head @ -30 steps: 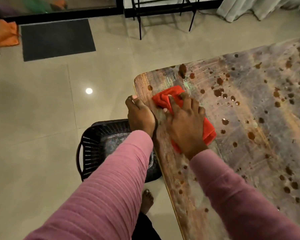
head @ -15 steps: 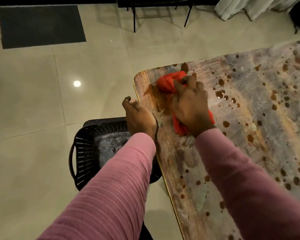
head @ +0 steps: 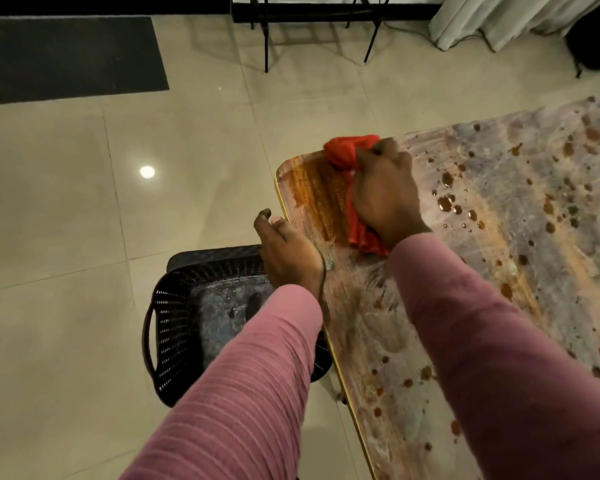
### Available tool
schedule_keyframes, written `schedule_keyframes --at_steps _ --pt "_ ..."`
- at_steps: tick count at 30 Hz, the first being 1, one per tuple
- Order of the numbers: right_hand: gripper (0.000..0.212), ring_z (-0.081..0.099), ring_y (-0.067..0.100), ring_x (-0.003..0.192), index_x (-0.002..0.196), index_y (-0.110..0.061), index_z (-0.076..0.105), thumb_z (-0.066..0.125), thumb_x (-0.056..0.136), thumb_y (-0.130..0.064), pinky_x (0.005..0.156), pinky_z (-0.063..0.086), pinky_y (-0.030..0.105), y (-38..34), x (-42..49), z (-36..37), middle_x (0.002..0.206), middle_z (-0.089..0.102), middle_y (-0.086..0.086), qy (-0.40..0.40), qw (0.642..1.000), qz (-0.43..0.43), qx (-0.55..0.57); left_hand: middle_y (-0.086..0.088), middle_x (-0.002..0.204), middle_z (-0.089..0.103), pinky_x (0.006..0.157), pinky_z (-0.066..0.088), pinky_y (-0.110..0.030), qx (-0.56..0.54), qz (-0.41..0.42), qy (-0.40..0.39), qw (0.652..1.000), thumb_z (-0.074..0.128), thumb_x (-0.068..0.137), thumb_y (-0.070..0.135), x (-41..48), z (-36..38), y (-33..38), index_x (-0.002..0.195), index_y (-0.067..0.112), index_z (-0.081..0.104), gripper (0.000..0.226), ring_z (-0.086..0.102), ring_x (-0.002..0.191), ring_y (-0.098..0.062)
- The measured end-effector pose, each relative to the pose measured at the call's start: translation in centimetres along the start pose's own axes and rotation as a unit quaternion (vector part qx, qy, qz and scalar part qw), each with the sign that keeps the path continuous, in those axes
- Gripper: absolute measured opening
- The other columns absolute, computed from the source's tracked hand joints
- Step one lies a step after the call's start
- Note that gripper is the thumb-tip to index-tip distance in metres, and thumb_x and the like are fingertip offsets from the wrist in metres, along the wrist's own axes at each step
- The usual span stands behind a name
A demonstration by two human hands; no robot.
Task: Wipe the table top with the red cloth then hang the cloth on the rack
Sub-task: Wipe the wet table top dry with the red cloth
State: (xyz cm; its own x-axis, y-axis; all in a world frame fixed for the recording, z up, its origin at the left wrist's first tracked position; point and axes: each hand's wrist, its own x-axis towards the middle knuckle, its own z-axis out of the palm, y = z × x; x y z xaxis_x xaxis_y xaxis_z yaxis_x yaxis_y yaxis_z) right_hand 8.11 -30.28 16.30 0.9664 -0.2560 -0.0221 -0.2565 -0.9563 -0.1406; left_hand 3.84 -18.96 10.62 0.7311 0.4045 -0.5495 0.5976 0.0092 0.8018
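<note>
Right hand (head: 385,199) clenched on our bunched red cloth (head: 347,157), pressed at the table top's (head: 499,271) far corner to scrub stains; left hand (head: 288,254) cupped at the edge over the black basket (head: 174,327), we judge to catch debris; holds nothing visible.

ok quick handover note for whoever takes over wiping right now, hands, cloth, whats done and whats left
Right hand: pressed down on the bunched red cloth, at the far corner of the table top.
Left hand: resting on the table's left edge, holding nothing, above the black basket on the floor.
Done: the strip by the left edge looks smeared and mostly free of drops.
Left: brown drops cover the middle and right of the top, and some sit near the front edge. Then hang the cloth; I cannot pick out the rack for certain.
</note>
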Motion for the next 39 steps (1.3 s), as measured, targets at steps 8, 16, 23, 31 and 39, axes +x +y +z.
schedule_keyframes --at_steps 8,16,23,31,39 --pt "0.039 0.043 0.036 0.109 0.118 -0.016 0.058 0.043 0.087 -0.035 0.088 0.045 0.046 -4.8 -1.0 0.7 0.123 0.047 0.016 -0.006 0.993 -0.114 0.027 -0.007 0.122 0.059 0.088 0.041 -0.037 -0.038 -0.015 -0.017 0.999 0.028 0.099 0.033 0.0 -0.2 -0.1 0.127 0.028 0.046 0.034 0.053 0.104 -0.026" --pt "0.041 0.04 0.04 0.115 0.128 -0.019 0.055 0.044 0.088 -0.017 0.093 0.045 0.049 -1.8 0.8 -0.2 0.128 0.042 0.016 -0.009 1.0 -0.018 0.019 -0.007 0.125 0.055 0.092 0.043 -0.042 -0.077 -0.039 -0.04 0.995 0.026 0.099 0.03 0.0 -0.2 0.0 0.13 0.032 0.041 0.034 0.053 0.105 -0.025" --pt "0.038 0.042 0.035 0.113 0.123 -0.018 0.057 0.048 0.086 -0.026 0.084 0.047 0.043 -5.7 -2.1 0.5 0.125 0.045 0.013 -0.037 0.987 -0.151 0.033 -0.014 0.125 0.056 0.098 0.043 -0.052 -0.141 -0.061 -0.056 0.987 0.032 0.097 0.025 0.3 -0.2 -0.3 0.129 0.032 0.043 0.035 0.054 0.112 -0.032" --pt "0.038 0.043 0.037 0.112 0.121 -0.02 0.062 0.047 0.086 -0.018 0.092 0.044 0.045 -2.0 -1.4 -0.2 0.121 0.046 0.015 -0.012 0.999 -0.044 0.02 -0.01 0.134 0.05 0.099 0.04 -0.043 -0.129 -0.046 -0.052 0.989 0.029 0.099 0.021 0.3 0.0 -0.2 0.133 0.029 0.041 0.037 0.051 0.113 -0.026" --pt "0.046 0.046 0.031 0.108 0.123 -0.025 0.059 0.039 0.084 -0.036 0.078 0.045 0.037 -4.6 -6.3 -0.1 0.121 0.049 0.01 -0.045 0.983 -0.174 0.026 -0.027 0.123 0.056 0.094 0.049 -0.045 -0.294 -0.111 -0.186 0.931 0.037 0.095 0.004 1.3 -0.4 0.2 0.139 0.004 0.035 0.045 0.058 0.108 -0.038"
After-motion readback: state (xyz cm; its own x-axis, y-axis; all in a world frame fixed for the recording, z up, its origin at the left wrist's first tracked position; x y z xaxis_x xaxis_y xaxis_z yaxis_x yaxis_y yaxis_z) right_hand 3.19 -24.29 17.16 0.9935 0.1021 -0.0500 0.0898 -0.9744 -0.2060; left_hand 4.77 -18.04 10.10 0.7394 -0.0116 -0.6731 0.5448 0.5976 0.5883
